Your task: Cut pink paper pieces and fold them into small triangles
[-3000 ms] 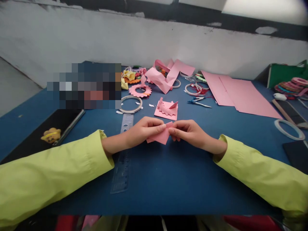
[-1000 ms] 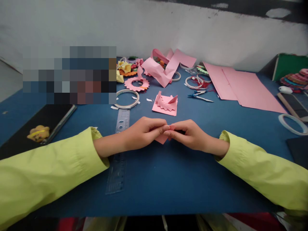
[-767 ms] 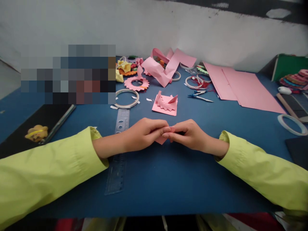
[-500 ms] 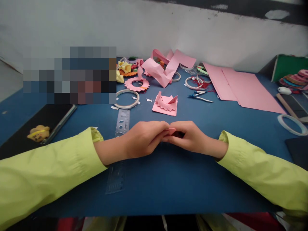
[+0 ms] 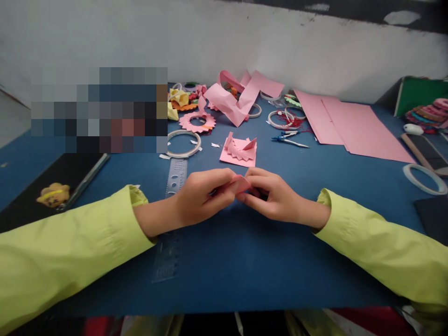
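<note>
Between my two hands is a small piece of folded pink paper [image 5: 242, 185], partly covered by fingers. My left hand [image 5: 208, 193] pinches it between thumb and fingers from the left. From the right, the thumb and fingertips of my right hand [image 5: 271, 193] close on its other edge. Just beyond the hands, small folded pink paper pieces [image 5: 238, 151] are piled on pink squares. Under my left wrist runs a clear plastic ruler [image 5: 177, 175], partly hidden by the arm.
Behind lie a tape roll [image 5: 184, 143], a pink paper ring [image 5: 198, 122], a crumpled pink strip [image 5: 229, 105] and a compass [image 5: 290, 140]. Pink sheets [image 5: 350, 123], a phone [image 5: 425, 151] and another tape roll [image 5: 425, 179] are at right. A black case [image 5: 70, 172] lies left on the blue table [image 5: 245, 270].
My hands have drawn slightly apart at the fingertips, so more of the folded pink paper shows. The view has shifted a little; the table things have not moved.
</note>
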`<action>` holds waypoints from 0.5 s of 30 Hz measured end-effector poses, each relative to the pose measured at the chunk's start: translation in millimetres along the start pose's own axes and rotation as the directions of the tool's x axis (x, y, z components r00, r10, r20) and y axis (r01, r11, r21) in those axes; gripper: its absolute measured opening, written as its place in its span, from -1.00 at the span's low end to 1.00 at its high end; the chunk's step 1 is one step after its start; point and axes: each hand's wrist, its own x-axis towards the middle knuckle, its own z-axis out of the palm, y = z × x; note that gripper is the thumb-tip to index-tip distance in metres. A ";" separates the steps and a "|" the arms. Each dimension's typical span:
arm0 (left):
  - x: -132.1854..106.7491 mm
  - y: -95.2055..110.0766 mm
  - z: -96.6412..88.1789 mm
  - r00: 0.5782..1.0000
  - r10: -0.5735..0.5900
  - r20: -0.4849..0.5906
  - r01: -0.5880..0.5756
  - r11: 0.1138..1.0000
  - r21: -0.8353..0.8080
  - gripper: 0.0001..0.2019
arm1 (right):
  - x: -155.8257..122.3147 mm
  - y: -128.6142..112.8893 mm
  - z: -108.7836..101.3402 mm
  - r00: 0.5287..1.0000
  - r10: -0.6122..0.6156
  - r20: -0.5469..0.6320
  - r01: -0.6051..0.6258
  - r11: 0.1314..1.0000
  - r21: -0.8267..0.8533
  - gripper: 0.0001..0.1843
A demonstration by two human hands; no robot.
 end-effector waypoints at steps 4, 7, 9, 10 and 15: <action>0.7 1.8 -0.2 0.996 -0.034 -0.080 0.032 0.999 -0.031 -0.83 | 1.5 2.0 -2.3 0.999 0.039 -0.017 -0.037 0.995 0.092 -0.87; 0.4 2.6 2.6 0.979 -0.159 -0.128 0.136 0.976 -0.170 -0.86 | 2.5 1.9 -4.4 0.988 0.123 -0.096 -0.113 0.988 0.102 -0.81; -0.1 3.2 5.1 0.961 -0.242 -0.131 0.199 0.940 -0.278 -0.87 | 2.9 0.7 -5.3 0.987 0.142 -0.071 -0.135 0.986 0.093 -0.77; -0.2 3.4 6.0 0.953 -0.274 -0.131 0.221 0.921 -0.321 -0.87 | 3.0 0.0 -5.3 0.991 0.126 -0.040 -0.122 0.988 0.090 -0.76; 1.4 3.0 3.9 0.943 -0.306 -0.134 0.247 0.908 -0.339 -0.88 | 2.7 -0.3 -2.1 0.997 0.069 -0.030 -0.067 0.995 0.076 -0.76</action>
